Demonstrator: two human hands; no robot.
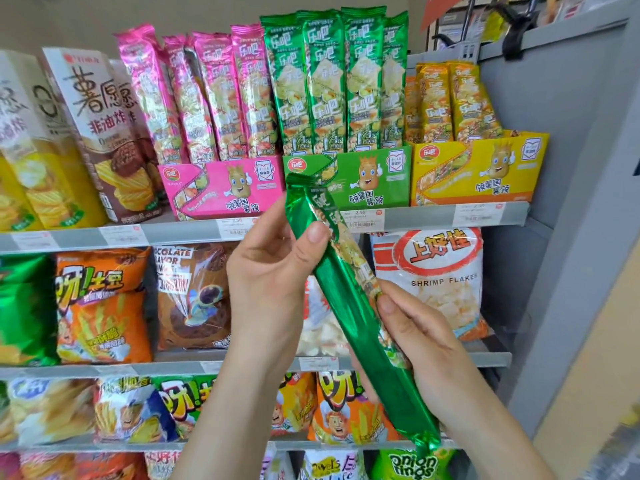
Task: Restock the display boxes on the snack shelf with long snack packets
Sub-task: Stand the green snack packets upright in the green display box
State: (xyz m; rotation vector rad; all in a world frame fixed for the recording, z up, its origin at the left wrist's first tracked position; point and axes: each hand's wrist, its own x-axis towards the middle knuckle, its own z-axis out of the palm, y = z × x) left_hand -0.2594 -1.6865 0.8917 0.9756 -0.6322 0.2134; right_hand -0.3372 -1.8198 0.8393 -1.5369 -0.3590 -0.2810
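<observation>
1. A long green foil snack packet (349, 306) is held tilted in front of the shelf, below the green cardboard display box (363, 178).
2. Its upper part is pinched by the left hand (273, 282).
3. Its lower part is gripped by the right hand (419, 344).

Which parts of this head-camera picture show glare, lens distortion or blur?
Head view: glare streaks the foil of the green packet held in the left hand and right hand; the wide lens bows the shelf edge and tilts the cartons at the left; the bottom corners look soft.
</observation>
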